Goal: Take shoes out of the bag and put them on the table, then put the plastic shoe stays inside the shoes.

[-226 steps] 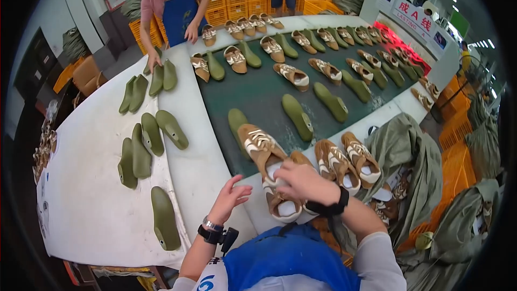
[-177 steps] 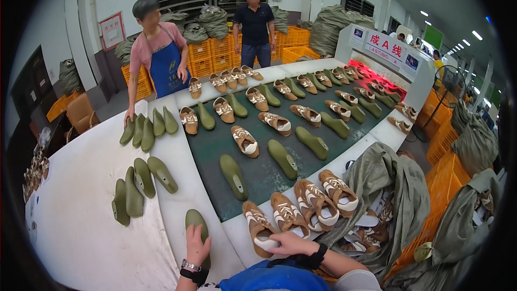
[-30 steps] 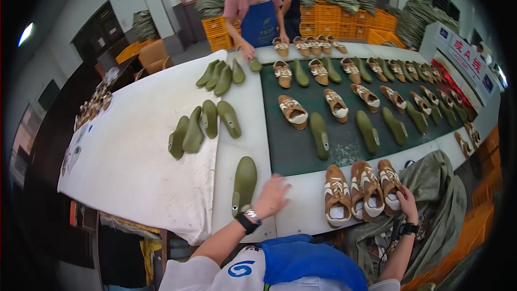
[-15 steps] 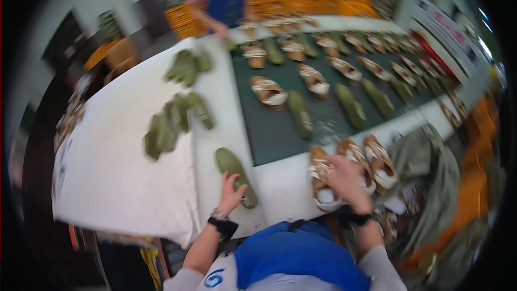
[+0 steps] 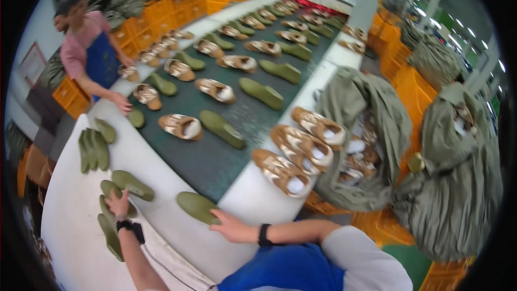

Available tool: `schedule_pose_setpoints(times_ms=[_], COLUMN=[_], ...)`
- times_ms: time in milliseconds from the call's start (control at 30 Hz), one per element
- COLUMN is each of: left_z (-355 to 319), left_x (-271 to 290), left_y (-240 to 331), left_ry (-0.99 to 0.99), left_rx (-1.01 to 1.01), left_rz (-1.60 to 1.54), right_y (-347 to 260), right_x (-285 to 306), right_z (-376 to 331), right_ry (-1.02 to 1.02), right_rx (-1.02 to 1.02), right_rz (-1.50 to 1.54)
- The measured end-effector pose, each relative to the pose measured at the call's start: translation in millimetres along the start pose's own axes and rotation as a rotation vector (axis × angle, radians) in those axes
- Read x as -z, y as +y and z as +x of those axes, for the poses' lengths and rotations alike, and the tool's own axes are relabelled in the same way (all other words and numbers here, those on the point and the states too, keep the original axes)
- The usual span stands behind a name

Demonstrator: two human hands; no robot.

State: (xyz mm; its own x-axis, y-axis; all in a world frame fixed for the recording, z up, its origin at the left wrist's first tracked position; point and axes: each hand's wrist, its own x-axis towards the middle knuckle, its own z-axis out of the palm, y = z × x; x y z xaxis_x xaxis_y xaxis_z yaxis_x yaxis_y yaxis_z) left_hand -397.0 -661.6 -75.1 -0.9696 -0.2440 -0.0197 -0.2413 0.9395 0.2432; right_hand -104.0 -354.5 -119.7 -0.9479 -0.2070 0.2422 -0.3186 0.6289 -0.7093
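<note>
A bright blue apron (image 5: 285, 270) fills six o'clock, with a pale grey-white sleeve (image 5: 369, 261) at five. The right wristband (image 5: 264, 235), above the apron, is black; the left wristband (image 5: 125, 226), at eight, is black too, with a boxy dark module (image 5: 139, 233), thin cable (image 5: 161, 265) and silvery bracelet (image 5: 120, 217).

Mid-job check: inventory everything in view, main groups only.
Flat belt: one, dark green, centre
Flat worktop: one, white, beside belt
Wrinkled fabric sacks: several, grey-green, right and back
Slatted plastic crates: many, orange, right and back
Foot-shaped lasts: many, olive green, belt and worktop
Laced shoes: many, brown-and-white, belt, worktop, sacks
Co-workers: at least two, nearest pink-and-blue, upper left
Left hand: one, black wristband, at grouped lasts
Right hand: one, black wristband, at lone last
</note>
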Motion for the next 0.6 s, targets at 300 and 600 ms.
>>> schedule_pose_setpoints(times_ms=[300, 600], left_z=[35.8, 27.1], left_x=[-14.9, -20.4], left_y=[62.9, 49.5], left_ry=[-0.171, -0.244], left_rx=[0.388, 0.273], left_rz=[0.149, 0.048], right_y=[-9.4, -3.6], right_x=[19.2, 16.8], right_z=[3.6, 16.5], right_ry=[-0.028, -0.018], right_rx=[-0.073, -0.046], right_rz=[-0.059, -0.049])
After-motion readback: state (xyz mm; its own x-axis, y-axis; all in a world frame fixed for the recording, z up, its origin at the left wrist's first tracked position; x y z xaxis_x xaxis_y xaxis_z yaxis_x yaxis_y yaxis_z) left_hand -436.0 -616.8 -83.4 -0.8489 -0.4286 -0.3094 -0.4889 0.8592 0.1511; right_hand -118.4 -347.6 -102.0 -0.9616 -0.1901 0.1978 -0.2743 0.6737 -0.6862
